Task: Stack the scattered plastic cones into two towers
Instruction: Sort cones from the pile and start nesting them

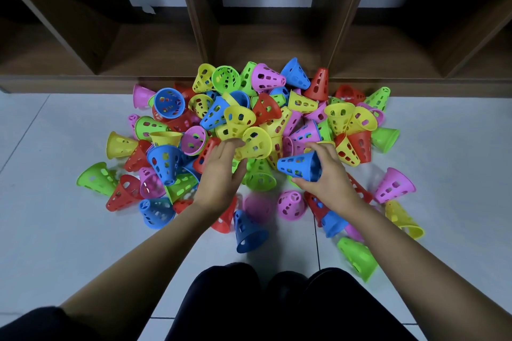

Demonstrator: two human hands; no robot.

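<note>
Above heap (266, 108), right hand (331, 178) grips one blue cone (297, 165).

**Head camera: one view, forward and steeply down**

Single wide-angle view, worn on the person's head. Faces forward and sharply down onto the tiled floor (55, 147). Close range: dark-clothed knees (277, 310) at the bottom edge, left hand (221, 174) and right hand (329, 174) mid-frame at the heap of cones (266, 108). The wooden shelf unit (83, 83) crosses the top, bowed by the lens.
</note>
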